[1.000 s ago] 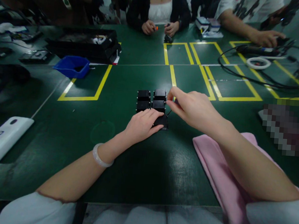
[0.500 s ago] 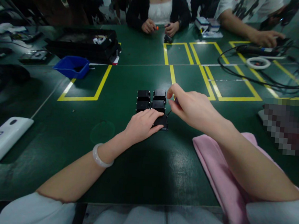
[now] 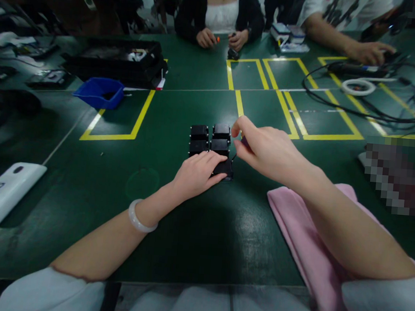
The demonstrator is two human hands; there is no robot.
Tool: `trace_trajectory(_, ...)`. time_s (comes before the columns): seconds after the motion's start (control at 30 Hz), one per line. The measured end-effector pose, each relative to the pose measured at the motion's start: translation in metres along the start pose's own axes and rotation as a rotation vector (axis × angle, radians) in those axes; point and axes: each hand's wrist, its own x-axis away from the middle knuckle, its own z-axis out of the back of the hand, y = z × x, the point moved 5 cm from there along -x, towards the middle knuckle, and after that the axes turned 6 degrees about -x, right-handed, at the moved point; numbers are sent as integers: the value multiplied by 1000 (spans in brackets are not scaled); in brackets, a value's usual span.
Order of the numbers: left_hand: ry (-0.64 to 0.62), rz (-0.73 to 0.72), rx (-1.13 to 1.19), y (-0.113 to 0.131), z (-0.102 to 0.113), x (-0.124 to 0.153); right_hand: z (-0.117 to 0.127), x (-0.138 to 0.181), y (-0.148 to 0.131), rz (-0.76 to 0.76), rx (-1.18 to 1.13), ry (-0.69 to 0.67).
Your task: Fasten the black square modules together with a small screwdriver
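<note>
Several small black blocks (image 3: pixel 220 146) with shiny metal pins or screws along their sides stand in two columns on the green table. My left hand (image 3: pixel 198 171) lies over the nearest ones, its fingers and thumb on either side of the near right black block (image 3: pixel 224 166). Part of that row is hidden beneath the palm. Just to the right, my right hand (image 3: pixel 262 145) is closed around a screwdriver (image 3: pixel 233 157). Its thin dark shaft slants down to the right side of the near block. Most of the handle is concealed by my fingers, and the tip's exact contact is too small to tell.
A pink cloth (image 3: pixel 296 220) lies under my right forearm. At the left are a white case (image 3: pixel 8 195) and a blue bin (image 3: pixel 101 92), with black trays (image 3: pixel 117 62) behind. Cables (image 3: pixel 358 110) coil at the right. Co-workers sit across the table.
</note>
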Motion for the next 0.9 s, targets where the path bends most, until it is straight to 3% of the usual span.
trace_trajectory(0.9,-3,-6,-2,0,0,0,0,0,1,0,28,-5)
